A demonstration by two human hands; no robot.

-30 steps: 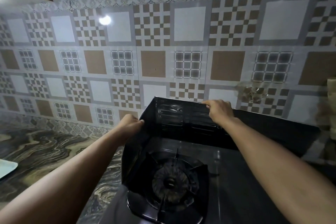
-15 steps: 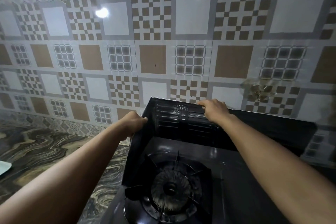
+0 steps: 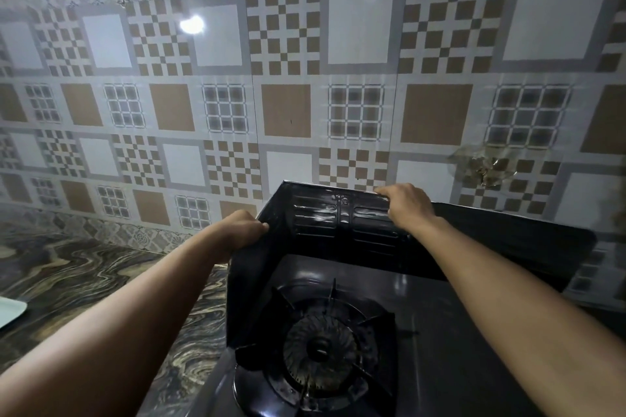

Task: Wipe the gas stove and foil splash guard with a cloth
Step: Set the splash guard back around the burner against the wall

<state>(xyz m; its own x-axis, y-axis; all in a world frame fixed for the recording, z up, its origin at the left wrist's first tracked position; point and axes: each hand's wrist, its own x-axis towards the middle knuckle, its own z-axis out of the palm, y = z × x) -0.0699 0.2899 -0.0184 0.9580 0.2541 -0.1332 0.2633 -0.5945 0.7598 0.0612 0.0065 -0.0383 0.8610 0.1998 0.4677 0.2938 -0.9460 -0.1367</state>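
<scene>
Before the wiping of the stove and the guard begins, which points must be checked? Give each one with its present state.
1. Left hand grips the splash guard side panel: ok.
2. Right hand grips the guard's top edge: ok.
3. Cloth ready in a hand: not ok, none visible.
4. Burner shows no flame: ok.
5. Burner cool: cannot tell.
6. Stove top free of pots: ok.

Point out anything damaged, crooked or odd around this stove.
One thing stands out: a crumpled, brownish stained patch on the tiled wall, up and to the right of the right hand. It breaks the neat tile pattern. No cloth is in view; both hands grip the splash guard by its top edge.
</scene>
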